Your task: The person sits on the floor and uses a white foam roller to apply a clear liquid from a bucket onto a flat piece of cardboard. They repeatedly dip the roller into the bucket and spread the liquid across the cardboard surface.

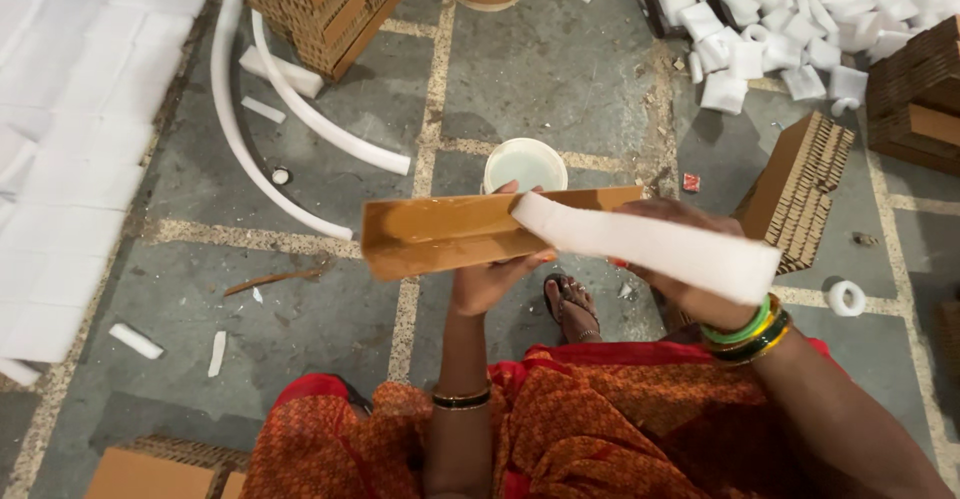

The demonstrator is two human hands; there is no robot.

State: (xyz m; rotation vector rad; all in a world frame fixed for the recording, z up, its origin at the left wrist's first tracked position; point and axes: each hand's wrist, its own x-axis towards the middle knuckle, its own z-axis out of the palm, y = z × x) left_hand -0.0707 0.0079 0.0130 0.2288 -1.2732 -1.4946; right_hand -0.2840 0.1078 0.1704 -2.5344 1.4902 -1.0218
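I hold the brown cardboard angle piece (470, 231) in my left hand (487, 281), just above the white tub (524, 166). My right hand (690, 279) clasps a white foam strip (650, 244), laying it along the cardboard; pressing it flat seems next.

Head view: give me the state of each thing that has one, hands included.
Cardboard angle piece: held level, glossy inner face up.
White foam strip: one end laid on the cardboard.
Left hand: gripping the cardboard from below.
Right hand: holding the foam strip.
White bucket: upright on the floor, open, pale liquid inside.
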